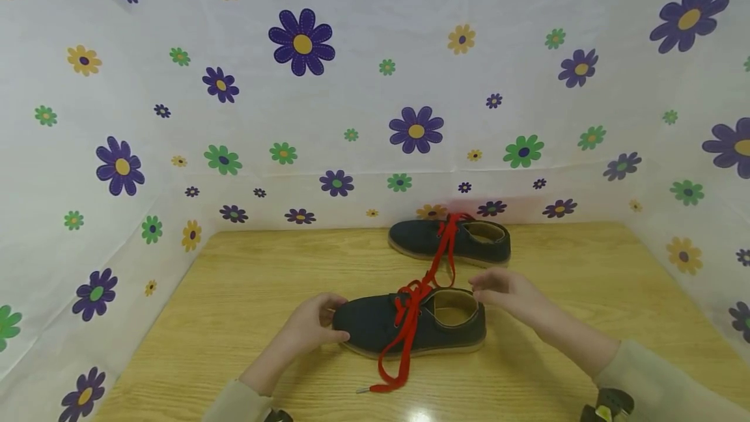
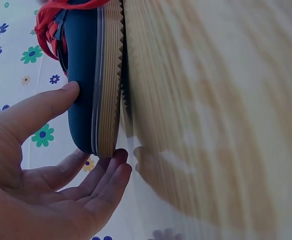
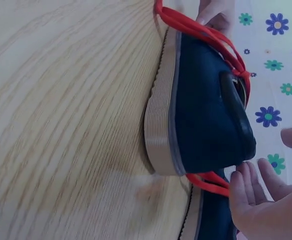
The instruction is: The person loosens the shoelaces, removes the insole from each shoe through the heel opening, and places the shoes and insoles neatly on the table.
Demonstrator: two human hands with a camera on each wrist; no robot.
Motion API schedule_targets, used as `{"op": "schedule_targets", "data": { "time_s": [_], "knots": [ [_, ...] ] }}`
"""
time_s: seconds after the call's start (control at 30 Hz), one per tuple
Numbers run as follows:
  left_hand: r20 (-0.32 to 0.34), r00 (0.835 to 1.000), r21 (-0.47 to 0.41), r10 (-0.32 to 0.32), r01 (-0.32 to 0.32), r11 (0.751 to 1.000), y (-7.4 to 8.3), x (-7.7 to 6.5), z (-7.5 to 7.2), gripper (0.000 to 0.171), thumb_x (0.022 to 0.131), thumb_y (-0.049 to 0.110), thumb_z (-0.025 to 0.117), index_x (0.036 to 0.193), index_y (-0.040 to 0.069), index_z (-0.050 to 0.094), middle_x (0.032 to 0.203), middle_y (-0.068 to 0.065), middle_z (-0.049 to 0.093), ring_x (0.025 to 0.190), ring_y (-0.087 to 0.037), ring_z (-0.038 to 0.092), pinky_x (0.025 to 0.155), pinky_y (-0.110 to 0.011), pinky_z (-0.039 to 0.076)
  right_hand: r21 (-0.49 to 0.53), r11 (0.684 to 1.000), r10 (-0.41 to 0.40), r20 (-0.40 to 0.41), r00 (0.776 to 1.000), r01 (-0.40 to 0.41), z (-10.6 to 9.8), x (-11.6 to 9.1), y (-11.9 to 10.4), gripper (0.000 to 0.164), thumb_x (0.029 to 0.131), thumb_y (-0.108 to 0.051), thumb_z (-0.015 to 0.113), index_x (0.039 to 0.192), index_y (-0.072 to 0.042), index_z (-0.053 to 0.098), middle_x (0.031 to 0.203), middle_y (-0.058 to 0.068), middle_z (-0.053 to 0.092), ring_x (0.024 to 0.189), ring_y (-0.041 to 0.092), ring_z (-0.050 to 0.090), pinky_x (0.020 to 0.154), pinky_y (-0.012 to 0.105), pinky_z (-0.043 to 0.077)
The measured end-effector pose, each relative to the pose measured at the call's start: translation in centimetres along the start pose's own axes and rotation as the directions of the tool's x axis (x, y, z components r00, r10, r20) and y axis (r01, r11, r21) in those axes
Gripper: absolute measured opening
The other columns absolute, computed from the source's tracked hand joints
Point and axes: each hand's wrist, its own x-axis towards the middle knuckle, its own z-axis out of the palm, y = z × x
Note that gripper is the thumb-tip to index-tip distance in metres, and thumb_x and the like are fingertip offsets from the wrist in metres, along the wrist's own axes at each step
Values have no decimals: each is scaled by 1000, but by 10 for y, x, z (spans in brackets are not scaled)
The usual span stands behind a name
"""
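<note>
A dark navy shoe with red laces stands on its sole on the wooden table, toe to the left. At its toe my left hand holds on, thumb on the near side and fingers round the front. The left wrist view shows that thumb pressed to the upper and the fingertips at the sole's tip. My right hand is by the heel, fingers loosely bent and apart from the thumb, holding nothing; its fingertips are close to the heel in the right wrist view, contact unclear.
A second navy shoe with red laces stands behind, near the back edge of the table. One lace stretches between the two shoes. A white cloth with printed flowers walls the table at the back and sides.
</note>
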Motion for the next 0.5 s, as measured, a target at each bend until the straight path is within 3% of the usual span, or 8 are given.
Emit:
{"op": "schedule_targets", "data": {
  "time_s": [0.23, 0.5],
  "knots": [
    [19, 1000, -7, 24, -24, 1000, -2, -1, -1, 58, 80, 2, 90, 133, -3, 66, 129, -19, 71, 114, -37, 70, 102, -51, 59, 28, 1000, 11, -30, 999, -10, 4, 3, -11, 36, 103, -10, 65, 130, 13, 62, 125, 25, 72, 105, 4, 65, 93, 20, 53],
    [42, 999, -92, 12, -8, 996, -5, 1, -1, 60, 81, -2, 88, 135, -5, 63, 132, -24, 68, 115, -37, 70, 97, -45, 62, 59, 998, 12, -46, 999, -10, 12, 8, -23, 33, 103, -10, 67, 128, 11, 64, 124, 23, 72, 103, 4, 66, 92, 20, 54]
  ]
}}
